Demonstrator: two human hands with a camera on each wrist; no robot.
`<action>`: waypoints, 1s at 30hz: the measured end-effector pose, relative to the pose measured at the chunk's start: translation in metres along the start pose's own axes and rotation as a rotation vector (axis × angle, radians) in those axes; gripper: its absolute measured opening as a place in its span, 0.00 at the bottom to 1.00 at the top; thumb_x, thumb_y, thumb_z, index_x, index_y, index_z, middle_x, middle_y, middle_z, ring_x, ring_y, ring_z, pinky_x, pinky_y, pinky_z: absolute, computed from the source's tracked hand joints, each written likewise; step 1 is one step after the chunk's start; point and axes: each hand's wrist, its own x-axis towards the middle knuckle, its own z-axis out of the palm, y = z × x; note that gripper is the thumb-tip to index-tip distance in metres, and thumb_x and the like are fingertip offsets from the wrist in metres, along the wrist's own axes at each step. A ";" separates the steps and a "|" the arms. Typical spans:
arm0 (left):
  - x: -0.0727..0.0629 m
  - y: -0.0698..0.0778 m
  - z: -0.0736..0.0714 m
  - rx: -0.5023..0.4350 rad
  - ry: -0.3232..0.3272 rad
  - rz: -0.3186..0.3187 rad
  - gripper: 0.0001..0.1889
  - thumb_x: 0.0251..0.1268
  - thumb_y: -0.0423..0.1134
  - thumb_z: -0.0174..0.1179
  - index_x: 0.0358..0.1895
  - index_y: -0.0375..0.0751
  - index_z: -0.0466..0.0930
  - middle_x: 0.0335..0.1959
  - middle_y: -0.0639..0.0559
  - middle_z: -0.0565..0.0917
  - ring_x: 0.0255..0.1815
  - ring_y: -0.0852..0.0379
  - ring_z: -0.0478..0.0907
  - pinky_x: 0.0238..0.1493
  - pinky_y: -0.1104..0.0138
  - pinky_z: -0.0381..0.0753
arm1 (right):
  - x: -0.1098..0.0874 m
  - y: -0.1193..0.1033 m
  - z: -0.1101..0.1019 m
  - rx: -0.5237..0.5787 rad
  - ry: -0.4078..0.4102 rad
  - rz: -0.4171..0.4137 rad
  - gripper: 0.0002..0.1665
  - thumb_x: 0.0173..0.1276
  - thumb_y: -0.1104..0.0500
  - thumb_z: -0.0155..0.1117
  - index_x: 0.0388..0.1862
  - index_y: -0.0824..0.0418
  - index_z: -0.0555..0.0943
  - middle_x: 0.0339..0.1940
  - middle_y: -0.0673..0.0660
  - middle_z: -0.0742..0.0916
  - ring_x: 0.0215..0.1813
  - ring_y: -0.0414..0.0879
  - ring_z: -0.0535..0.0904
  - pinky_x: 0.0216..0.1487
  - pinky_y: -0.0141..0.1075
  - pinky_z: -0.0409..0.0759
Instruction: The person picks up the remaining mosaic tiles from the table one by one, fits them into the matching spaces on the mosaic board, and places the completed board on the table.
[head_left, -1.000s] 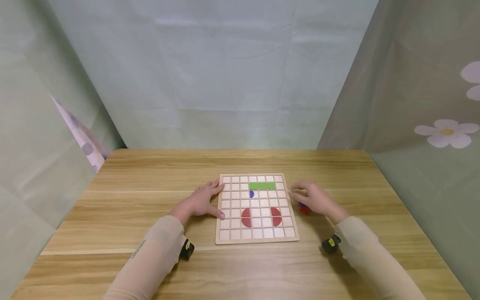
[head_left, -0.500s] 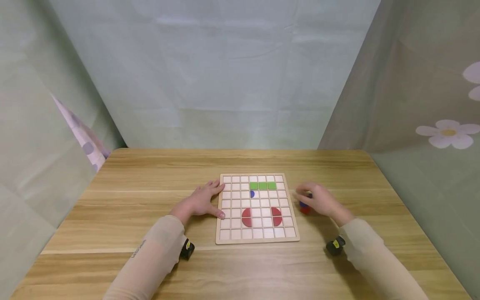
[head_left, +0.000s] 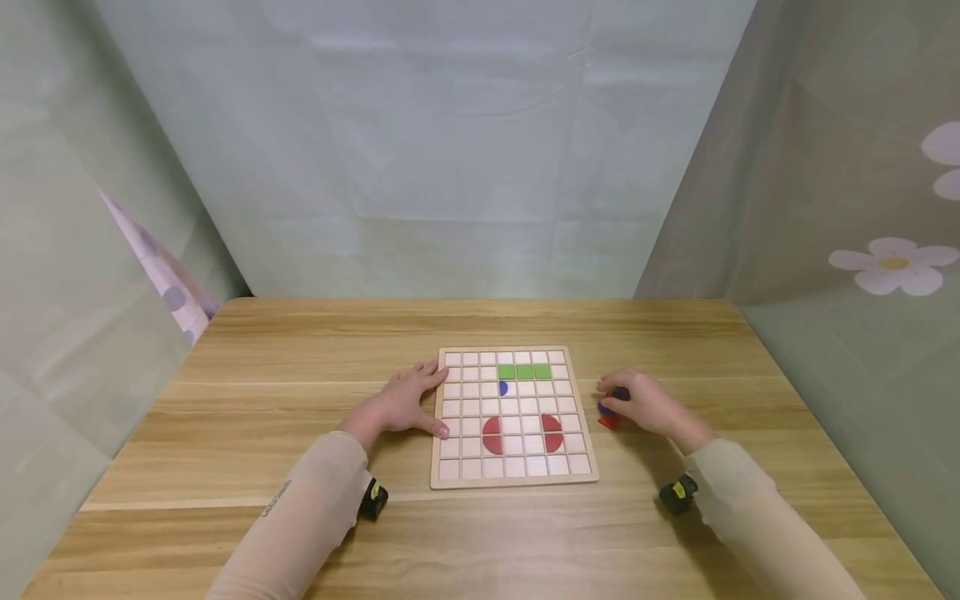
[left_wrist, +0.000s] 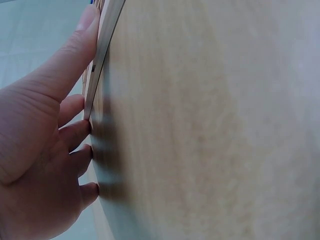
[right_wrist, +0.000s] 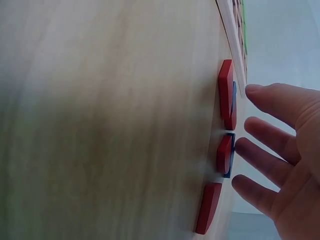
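A wooden grid board [head_left: 517, 482] lies flat on the table, with green squares [head_left: 525, 372], a small blue rounded piece [head_left: 503, 388] and red rounded pieces on its left [head_left: 492, 444] and right [head_left: 553, 442]. My left hand [head_left: 405, 402] rests along the board's left edge, thumb on the frame and fingers spread, as the left wrist view also shows. Right of the board, my right hand [head_left: 643, 404] hovers over loose red pieces [right_wrist: 226, 95] and blue pieces [right_wrist: 233, 145]. Its thumb and fingers are apart, with nothing visible between them. In the head view it partly hides the pieces.
A light wood table [head_left: 300, 342] extends around the board. Pale hanging cloth [head_left: 450, 167] stands behind it and on both sides. Another red piece [right_wrist: 209, 207] lies by itself among the loose ones in the right wrist view.
My right hand has drawn slightly right, away from the board's edge, over the loose pieces, uncovering more of them. The left hand and the board stay where they were.
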 end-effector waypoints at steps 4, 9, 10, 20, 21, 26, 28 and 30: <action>0.000 -0.001 0.000 0.002 0.000 0.003 0.56 0.42 0.57 0.72 0.75 0.43 0.50 0.77 0.42 0.44 0.77 0.39 0.36 0.72 0.40 0.34 | -0.001 0.000 0.000 -0.009 -0.005 -0.016 0.10 0.60 0.64 0.67 0.41 0.64 0.85 0.50 0.65 0.84 0.56 0.62 0.77 0.60 0.56 0.72; -0.001 -0.001 0.000 -0.001 -0.001 0.007 0.56 0.42 0.57 0.72 0.75 0.42 0.50 0.77 0.41 0.44 0.77 0.38 0.36 0.72 0.39 0.34 | -0.001 0.001 0.000 -0.015 -0.041 0.009 0.10 0.61 0.64 0.66 0.42 0.62 0.85 0.52 0.65 0.83 0.58 0.63 0.77 0.60 0.57 0.72; -0.001 -0.001 0.000 0.000 -0.001 0.007 0.56 0.43 0.57 0.72 0.75 0.42 0.50 0.77 0.41 0.44 0.77 0.38 0.37 0.72 0.39 0.34 | -0.001 0.002 0.000 -0.015 -0.048 0.018 0.10 0.61 0.63 0.66 0.42 0.61 0.85 0.53 0.65 0.83 0.58 0.63 0.76 0.61 0.56 0.72; -0.001 0.000 0.000 0.003 -0.002 0.000 0.56 0.43 0.57 0.72 0.75 0.43 0.50 0.78 0.42 0.44 0.77 0.39 0.36 0.72 0.40 0.35 | 0.001 0.002 -0.001 -0.041 -0.071 0.046 0.10 0.64 0.61 0.64 0.43 0.61 0.85 0.57 0.68 0.80 0.61 0.66 0.74 0.62 0.58 0.69; -0.001 0.001 0.000 0.001 -0.003 -0.002 0.56 0.43 0.57 0.72 0.75 0.43 0.50 0.78 0.42 0.44 0.77 0.39 0.36 0.72 0.40 0.35 | 0.001 0.002 -0.001 -0.043 -0.071 0.049 0.09 0.64 0.62 0.64 0.43 0.61 0.85 0.57 0.68 0.80 0.61 0.66 0.74 0.62 0.58 0.69; -0.001 0.002 -0.001 -0.003 -0.002 -0.007 0.56 0.43 0.57 0.71 0.75 0.43 0.50 0.78 0.43 0.44 0.77 0.39 0.36 0.72 0.40 0.34 | 0.001 0.002 0.000 -0.049 -0.073 0.052 0.07 0.64 0.61 0.64 0.39 0.59 0.86 0.56 0.67 0.81 0.61 0.65 0.74 0.62 0.58 0.69; -0.001 0.001 0.000 0.000 -0.002 -0.007 0.56 0.43 0.57 0.71 0.75 0.43 0.50 0.78 0.43 0.44 0.78 0.39 0.36 0.72 0.40 0.34 | 0.001 0.003 0.000 -0.044 -0.072 0.051 0.06 0.63 0.61 0.65 0.37 0.58 0.86 0.56 0.67 0.81 0.60 0.65 0.74 0.62 0.58 0.69; 0.000 0.000 0.000 0.006 -0.002 -0.006 0.56 0.43 0.58 0.71 0.75 0.43 0.50 0.78 0.43 0.44 0.77 0.39 0.36 0.72 0.40 0.34 | 0.001 0.002 0.000 -0.041 -0.071 0.056 0.05 0.62 0.60 0.66 0.36 0.57 0.87 0.56 0.66 0.81 0.60 0.64 0.74 0.62 0.57 0.69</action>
